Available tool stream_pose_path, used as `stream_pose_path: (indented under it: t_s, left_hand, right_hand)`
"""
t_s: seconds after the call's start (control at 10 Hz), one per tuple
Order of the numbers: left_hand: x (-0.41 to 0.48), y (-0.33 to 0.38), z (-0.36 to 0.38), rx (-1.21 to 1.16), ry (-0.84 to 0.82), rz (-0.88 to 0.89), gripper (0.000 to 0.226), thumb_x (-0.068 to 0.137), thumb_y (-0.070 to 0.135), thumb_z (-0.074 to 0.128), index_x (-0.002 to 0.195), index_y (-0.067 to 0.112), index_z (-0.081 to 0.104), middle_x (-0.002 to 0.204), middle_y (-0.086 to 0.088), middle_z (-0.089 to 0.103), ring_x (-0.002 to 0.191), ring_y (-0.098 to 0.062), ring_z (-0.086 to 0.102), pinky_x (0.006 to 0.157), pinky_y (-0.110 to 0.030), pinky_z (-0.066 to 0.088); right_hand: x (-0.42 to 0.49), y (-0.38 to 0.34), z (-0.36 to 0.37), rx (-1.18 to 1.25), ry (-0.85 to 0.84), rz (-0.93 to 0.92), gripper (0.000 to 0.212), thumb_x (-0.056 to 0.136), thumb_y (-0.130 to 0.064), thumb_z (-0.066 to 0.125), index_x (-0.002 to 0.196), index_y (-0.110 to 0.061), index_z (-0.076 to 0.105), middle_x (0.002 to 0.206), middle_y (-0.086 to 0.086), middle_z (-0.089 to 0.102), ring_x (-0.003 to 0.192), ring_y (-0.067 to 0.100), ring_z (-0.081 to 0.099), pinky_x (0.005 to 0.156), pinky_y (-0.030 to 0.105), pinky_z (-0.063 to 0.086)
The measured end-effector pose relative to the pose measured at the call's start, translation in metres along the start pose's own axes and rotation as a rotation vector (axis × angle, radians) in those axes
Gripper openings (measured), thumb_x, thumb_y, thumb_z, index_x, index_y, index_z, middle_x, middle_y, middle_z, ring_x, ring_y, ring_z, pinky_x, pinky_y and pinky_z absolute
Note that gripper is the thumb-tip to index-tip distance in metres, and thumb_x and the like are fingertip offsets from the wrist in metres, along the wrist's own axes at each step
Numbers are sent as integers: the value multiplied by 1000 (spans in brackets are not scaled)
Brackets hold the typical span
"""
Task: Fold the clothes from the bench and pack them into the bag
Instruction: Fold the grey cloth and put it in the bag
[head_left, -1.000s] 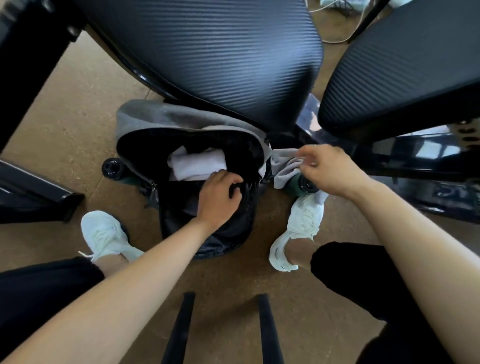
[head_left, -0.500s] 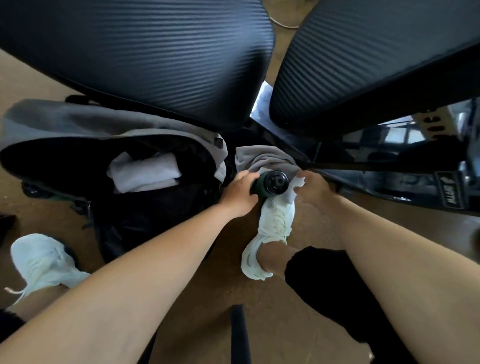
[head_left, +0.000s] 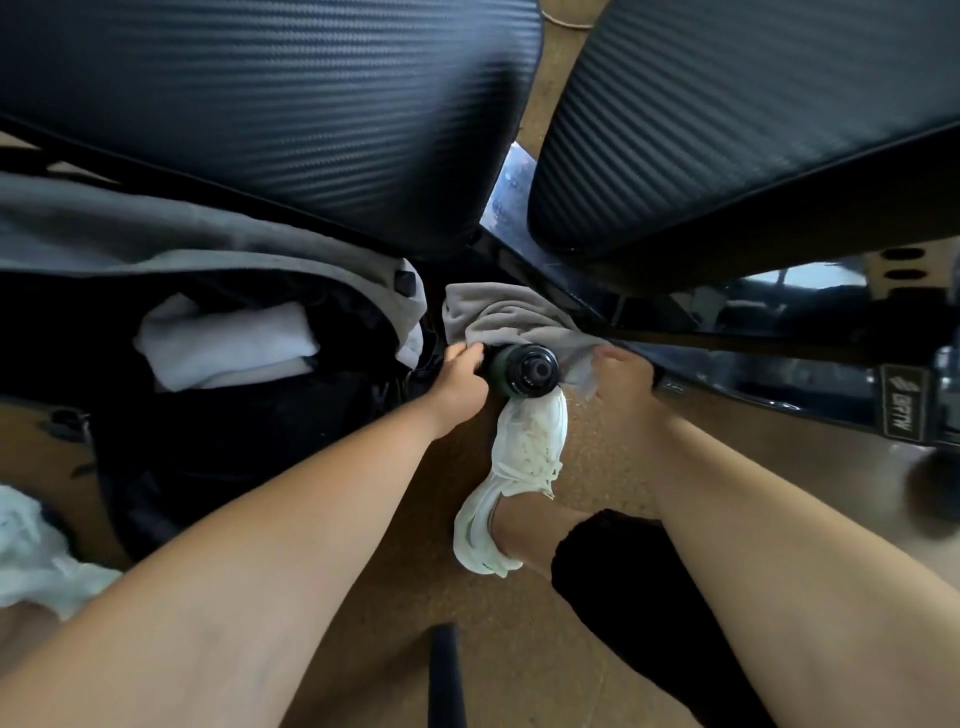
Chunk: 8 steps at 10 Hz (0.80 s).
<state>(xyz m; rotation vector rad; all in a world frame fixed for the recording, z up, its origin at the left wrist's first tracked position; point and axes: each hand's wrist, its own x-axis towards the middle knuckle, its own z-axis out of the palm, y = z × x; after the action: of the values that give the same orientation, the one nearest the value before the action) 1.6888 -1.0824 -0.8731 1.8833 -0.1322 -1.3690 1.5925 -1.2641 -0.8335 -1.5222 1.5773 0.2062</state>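
– Brown cork-textured floor (head_left: 410, 571) runs under everything. What is biggest over it?
– Two black ribbed padded bench cushions, one on the left (head_left: 270, 104) and one on the right (head_left: 753, 114), fill the top with a narrow gap between them. A glossy black frame (head_left: 779, 338) shows below the right one.
– And the bag?
– An open grey-and-black fabric backpack (head_left: 208, 244) lies on the floor below the left cushion, its mouth facing up. A folded white cloth (head_left: 228, 345) sits inside the main compartment.
– Any clothes outside it?
– A crumpled light-grey cloth (head_left: 498, 317) lies just beside the backpack's right edge, against the foot of the frame.
– Feet?
– One white lace-up sneaker (head_left: 524, 457) points its toe at that cloth. A second white sneaker (head_left: 31, 545), blurred, shows at the far left.
– The hands?
– The left hand (head_left: 460, 382) curls its fingers round the side of a dark green round-capped bottle (head_left: 524, 369), which touches the grey cloth, its cap facing the camera. The right hand (head_left: 623, 379) is on the bottle's other side, knuckles up, fingertips down at the cloth's edge. Blur hides them, so I cannot tell whether it holds anything.
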Motion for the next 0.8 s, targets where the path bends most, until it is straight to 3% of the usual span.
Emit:
stream_pose_path:
  t_s: [0.1, 0.2, 0.3, 0.4, 0.5, 0.6, 0.7, 0.8]
  left_hand:
    - [-22, 18, -6, -59, 84, 174, 62, 93, -15, 36, 149, 10, 43, 153, -4, 28, 131, -24, 48, 108, -27, 38]
    - [-51, 32, -12, -47, 143, 261, 62, 95, -5, 42, 152, 21, 44, 148, 0, 36, 126, -22, 54, 106, -33, 47]
    - [-90, 44, -19, -24, 253, 319, 55, 98, 4, 53, 149, 25, 49, 140, 4, 46, 121, -16, 57, 107, -38, 51]
    - [-138, 51, -26, -12, 290, 434, 58, 90, 5, 69, 143, 24, 55, 124, 10, 54, 99, -8, 60, 92, -26, 54]
    - [-192, 61, -43, 1, 361, 561, 57, 83, 10, 80, 133, 30, 62, 107, 18, 57, 86, -4, 57, 77, -11, 46]
    - [-238, 67, -63, -30, 428, 585, 44, 81, 8, 81, 116, 31, 66, 97, 15, 63, 83, -3, 58, 74, -11, 46]
    - [-278, 65, -85, 6, 491, 622, 31, 87, 9, 75, 108, 31, 66, 101, 10, 68, 91, -5, 62, 79, -17, 49]
    - [-321, 63, -104, -44, 502, 630, 25, 94, 8, 68, 103, 31, 65, 102, 14, 68, 92, 5, 61, 80, -9, 44]
  right_hand:
    - [-17, -21, -8, 214, 82, 7, 26, 95, -13, 58, 117, -12, 73, 84, -10, 61, 77, 10, 60, 75, 23, 51]
    - [-44, -43, -20, 401, 124, 39, 15, 94, -17, 59, 99, -17, 73, 82, -9, 60, 81, 13, 66, 63, 19, 49]
    - [-88, -70, -31, 878, 76, 188, 22, 99, -12, 49, 80, -19, 57, 81, -4, 56, 74, 13, 59, 63, 24, 50]
    - [-129, -82, -43, 912, 9, 237, 15, 98, -15, 48, 88, -13, 58, 84, 5, 62, 82, 24, 63, 74, 35, 54]
    - [-171, -88, -53, 1018, -108, 272, 9, 94, -13, 54, 92, -16, 63, 88, 9, 72, 74, 25, 67, 62, 33, 54]
    - [-218, -91, -61, 977, -289, 225, 20, 98, -12, 50, 100, -15, 70, 104, 8, 71, 96, 23, 65, 88, 37, 57]
    - [-268, -93, -67, 1039, -423, 160, 24, 98, -5, 54, 115, -6, 70, 110, 12, 70, 97, 24, 70, 85, 36, 61]
    - [-311, -89, -77, 1070, -497, 68, 28, 98, -1, 57, 124, -3, 67, 120, 17, 65, 102, 27, 70, 81, 34, 63]
